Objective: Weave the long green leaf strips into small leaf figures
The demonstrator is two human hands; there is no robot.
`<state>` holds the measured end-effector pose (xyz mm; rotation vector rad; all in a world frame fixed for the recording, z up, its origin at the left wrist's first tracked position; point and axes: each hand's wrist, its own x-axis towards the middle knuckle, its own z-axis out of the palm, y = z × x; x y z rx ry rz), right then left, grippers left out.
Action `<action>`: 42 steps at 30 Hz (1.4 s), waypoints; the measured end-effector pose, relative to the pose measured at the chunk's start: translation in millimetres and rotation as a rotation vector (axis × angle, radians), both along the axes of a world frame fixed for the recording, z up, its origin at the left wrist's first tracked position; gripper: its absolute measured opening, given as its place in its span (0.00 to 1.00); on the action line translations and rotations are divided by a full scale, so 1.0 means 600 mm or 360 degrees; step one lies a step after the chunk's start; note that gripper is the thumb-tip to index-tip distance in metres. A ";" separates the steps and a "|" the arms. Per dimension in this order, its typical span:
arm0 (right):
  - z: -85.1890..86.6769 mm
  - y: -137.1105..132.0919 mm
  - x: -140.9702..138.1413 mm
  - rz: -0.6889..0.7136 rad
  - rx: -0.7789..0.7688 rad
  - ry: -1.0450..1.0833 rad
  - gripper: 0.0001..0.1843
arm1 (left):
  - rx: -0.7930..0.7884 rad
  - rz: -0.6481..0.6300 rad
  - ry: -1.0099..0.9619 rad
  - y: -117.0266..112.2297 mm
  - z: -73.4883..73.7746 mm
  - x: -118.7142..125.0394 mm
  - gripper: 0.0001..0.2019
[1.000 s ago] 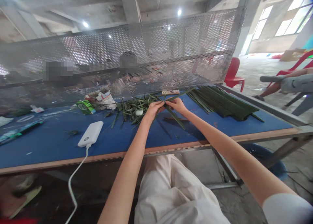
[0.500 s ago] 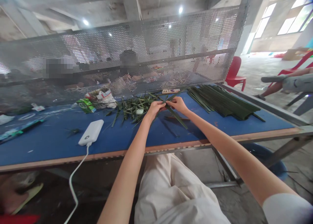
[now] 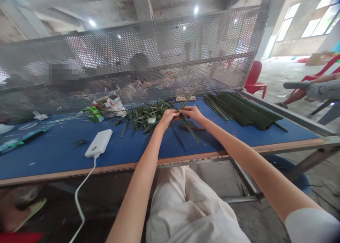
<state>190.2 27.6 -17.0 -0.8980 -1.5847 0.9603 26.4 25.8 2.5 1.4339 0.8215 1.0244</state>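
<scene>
Over the blue tabletop [image 3: 138,147], my left hand [image 3: 169,116] and my right hand [image 3: 191,112] meet fingertip to fingertip. Both are closed on green leaf strips [image 3: 191,130], which cross between them. One strip end slants down toward the table's front edge, another points up and away. The exact pinch point is hidden by my fingers. Just left of my left hand lies a loose heap of cut leaf pieces [image 3: 140,117] with a small whitish item [image 3: 151,120] in it. To the right of my right hand rests a stack of long green leaves [image 3: 244,110].
A white power bank [image 3: 99,143] with a cable hangs its cord over the front edge. A green box [image 3: 92,114] and a crumpled white bag [image 3: 115,106] stand at the back left. Behind rises a perforated metal screen [image 3: 170,55]; red chairs [image 3: 255,78] stand beyond the right end.
The leaf strips have turned slightly between my fingers: the lower end has swung a little left, and the upper end now stands up more. My hands stay nearly in place.
</scene>
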 end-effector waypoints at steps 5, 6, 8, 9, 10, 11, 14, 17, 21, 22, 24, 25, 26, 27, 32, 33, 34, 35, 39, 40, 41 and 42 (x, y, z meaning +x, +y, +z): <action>0.010 -0.010 0.003 -0.0048 -0.0080 0.0036 0.20 | 0.0025 -0.0013 0.0014 0.004 -0.006 0.001 0.07; 0.011 -0.010 0.003 -0.0050 -0.0086 0.0040 0.20 | 0.0030 -0.0009 0.0024 0.003 -0.006 0.002 0.07; 0.012 -0.010 0.004 -0.0047 -0.0099 0.0046 0.19 | 0.0042 0.0010 0.0048 0.002 -0.005 0.004 0.07; 0.012 -0.010 0.005 -0.0051 -0.0106 0.0047 0.19 | 0.0048 0.0019 0.0061 0.001 -0.004 0.004 0.07; 0.012 -0.010 0.005 -0.0056 -0.0113 0.0046 0.19 | 0.0055 0.0023 0.0072 0.000 -0.003 0.005 0.06; 0.013 -0.010 0.005 -0.0060 -0.0119 0.0045 0.19 | 0.0063 0.0024 0.0080 0.000 -0.002 0.006 0.06; 0.015 -0.011 0.006 -0.0063 -0.0123 0.0057 0.19 | 0.0086 0.0009 0.0085 0.002 -0.002 0.005 0.09; 0.016 -0.012 0.007 -0.0056 -0.0107 0.0048 0.20 | 0.0096 -0.0064 0.0062 0.006 -0.005 0.000 0.13; 0.014 -0.008 0.011 -0.0021 -0.0074 0.0013 0.23 | 0.0052 -0.0174 0.0088 0.008 -0.006 -0.006 0.17; 0.014 -0.007 0.012 0.0001 -0.0084 0.0017 0.24 | 0.0033 -0.0169 0.0098 0.007 -0.006 -0.006 0.17; 0.013 -0.005 0.014 0.0051 -0.0126 0.0032 0.24 | 0.0007 -0.0128 0.0107 0.006 -0.005 -0.007 0.17; 0.013 -0.004 0.014 0.0069 -0.0153 0.0042 0.24 | 0.0007 -0.0104 0.0109 0.005 -0.004 -0.006 0.17; 0.013 -0.003 0.015 0.0081 -0.0180 0.0048 0.24 | 0.0013 -0.0085 0.0114 0.004 -0.004 -0.006 0.17; 0.013 -0.003 0.015 0.0084 -0.0202 0.0049 0.24 | 0.0021 -0.0071 0.0122 0.003 -0.003 -0.005 0.17; 0.009 -0.001 0.009 0.0028 -0.0178 -0.0009 0.26 | 0.0031 0.0014 0.0136 0.004 -0.002 -0.005 0.15; 0.008 -0.002 0.007 -0.0018 -0.0131 -0.0043 0.27 | 0.0032 0.0043 0.0131 0.005 -0.002 -0.006 0.14; 0.008 -0.003 0.005 -0.0105 -0.0064 -0.0083 0.27 | 0.0032 0.0067 0.0121 0.006 -0.002 -0.007 0.14; 0.008 -0.005 0.004 -0.0245 0.0023 -0.0134 0.27 | 0.0029 0.0085 0.0109 0.007 -0.002 -0.008 0.13; 0.017 -0.017 0.012 -0.0944 0.0599 -0.0551 0.19 | -0.0019 0.0096 0.0089 0.006 -0.001 -0.009 0.11; 0.020 -0.019 0.016 -0.1016 0.0751 -0.0715 0.18 | -0.0024 0.0085 0.0101 0.004 0.000 -0.009 0.11; 0.022 -0.020 0.020 -0.1045 0.0872 -0.0870 0.17 | -0.0023 0.0068 0.0111 0.003 0.001 -0.008 0.11; 0.024 -0.019 0.025 -0.1052 0.0961 -0.0992 0.17 | -0.0014 0.0048 0.0114 0.001 0.002 -0.008 0.12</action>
